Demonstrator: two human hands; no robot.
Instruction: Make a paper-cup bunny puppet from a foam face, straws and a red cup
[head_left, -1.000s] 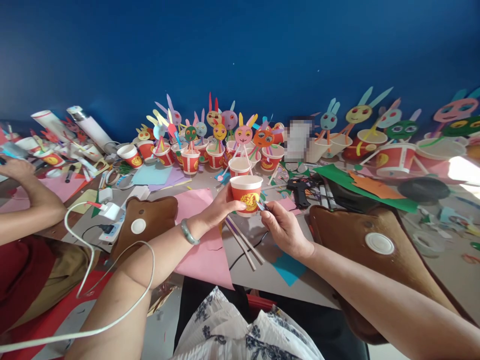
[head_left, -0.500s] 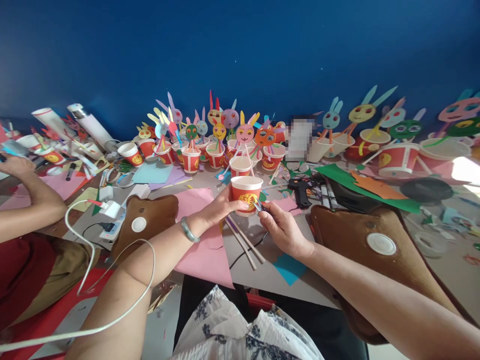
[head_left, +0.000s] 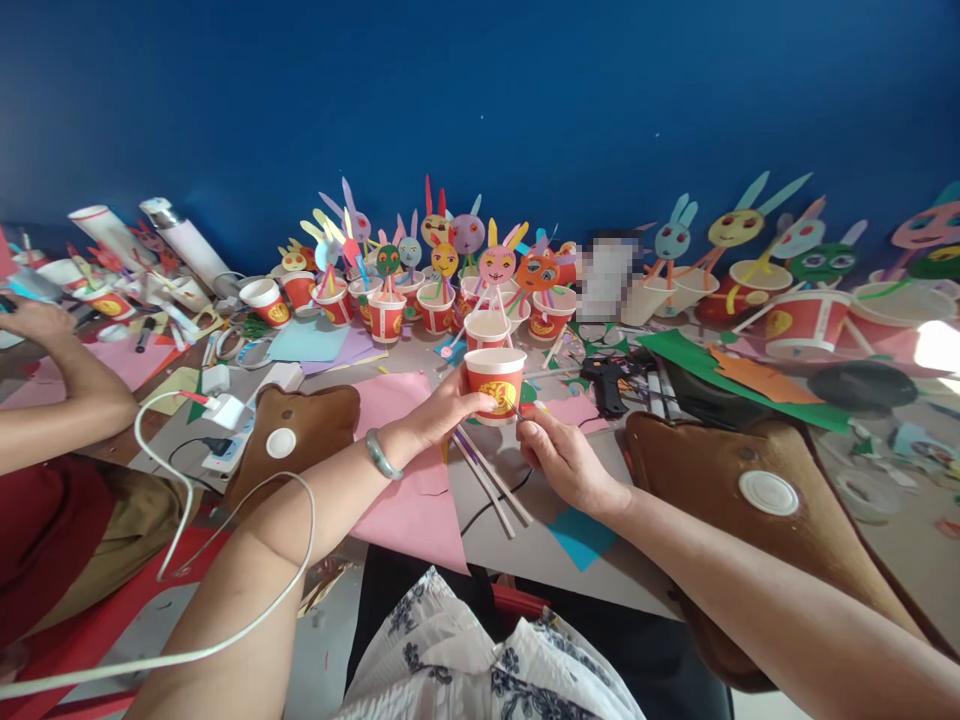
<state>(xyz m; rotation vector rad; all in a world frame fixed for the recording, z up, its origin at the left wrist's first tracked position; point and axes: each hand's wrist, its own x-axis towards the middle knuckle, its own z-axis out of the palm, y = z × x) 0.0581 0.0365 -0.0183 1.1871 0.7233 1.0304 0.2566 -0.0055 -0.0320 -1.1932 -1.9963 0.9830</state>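
A red paper cup [head_left: 495, 370] with a white rim and a yellow emblem is held upright in my left hand [head_left: 448, 408], the thumb across its front. My right hand [head_left: 562, 455] is closed round a small tool, mostly hidden by the fingers. The thin dark tip [head_left: 513, 408] of the tool points at the cup's front right side. Below the cup, pale paper sticks [head_left: 487, 482] lie on the table, beside a large pink sheet [head_left: 409, 470].
Behind the cup stand several cups with paper rabbit figures [head_left: 495, 265]. A black glue gun [head_left: 606, 385] lies to the right. Brown cushions [head_left: 304, 430] flank my arms. A white cable [head_left: 311, 530] crosses my left arm. Another person's arm [head_left: 67, 400] is at the left.
The tool in my right hand has turned, and less of its metal shows at the cup. The view has shifted slightly, and the cup remains in my left hand.
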